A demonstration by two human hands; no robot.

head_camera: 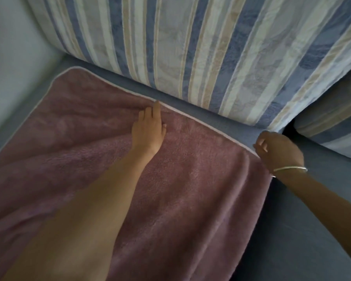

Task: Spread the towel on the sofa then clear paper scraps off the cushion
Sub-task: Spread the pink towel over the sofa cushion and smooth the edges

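My left hand presses flat, open, on the mauve towel; my right hand pinches its far right corner, nearest the unspread edge.

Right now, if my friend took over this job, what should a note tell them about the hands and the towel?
Left hand: flat, open, pressing the towel near its back edge.
Right hand: fingers curled at the towel's right back corner, seemingly pinching it.
Towel: mauve, laid over the blue sofa seat, in front of the striped back cushion; folds remain on the left.
Done: towel mostly spread.
Left: smooth the wrinkles, then clear paper scraps; none are in view here.
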